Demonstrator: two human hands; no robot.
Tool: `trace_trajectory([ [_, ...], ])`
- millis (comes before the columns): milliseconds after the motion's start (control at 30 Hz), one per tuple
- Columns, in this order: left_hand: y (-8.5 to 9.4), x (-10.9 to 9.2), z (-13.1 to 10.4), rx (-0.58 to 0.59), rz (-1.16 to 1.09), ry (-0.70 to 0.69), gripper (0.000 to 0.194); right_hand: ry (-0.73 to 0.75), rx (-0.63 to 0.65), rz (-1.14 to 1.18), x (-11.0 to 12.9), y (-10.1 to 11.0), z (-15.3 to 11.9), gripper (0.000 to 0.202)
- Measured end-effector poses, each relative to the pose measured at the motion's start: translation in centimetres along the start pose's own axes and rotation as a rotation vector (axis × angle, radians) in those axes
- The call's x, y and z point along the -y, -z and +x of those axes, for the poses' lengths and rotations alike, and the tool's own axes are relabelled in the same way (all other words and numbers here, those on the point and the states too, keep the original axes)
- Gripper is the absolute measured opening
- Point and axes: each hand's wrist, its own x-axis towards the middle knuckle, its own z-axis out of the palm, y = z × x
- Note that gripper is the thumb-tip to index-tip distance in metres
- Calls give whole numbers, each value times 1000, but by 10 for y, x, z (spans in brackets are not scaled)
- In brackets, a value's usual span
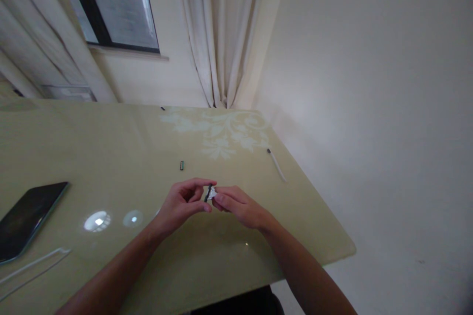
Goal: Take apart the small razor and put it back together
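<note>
Left thumb and forefinger of the left hand pinch a small dark strip; right hand grips a silvery piece at it, above the table, between front and far edges. Tabletop stretches rightward toward a white stick near the slanting side edge; dark-screened tablet well apart, left.
</note>
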Motion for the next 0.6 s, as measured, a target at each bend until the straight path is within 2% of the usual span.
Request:
trace_trajectory([
  [200, 1, -1, 1, -4, 33, 0, 52, -4, 0, -41, 1, 0, 0, 47],
  [367, 3, 1, 0, -24, 96, 9, 52, -14, -10, -192, 2, 0, 0, 45],
  [600, 1, -1, 0, -35, 166, 8, 51, 13, 28, -252, 2, 3, 0, 41],
])
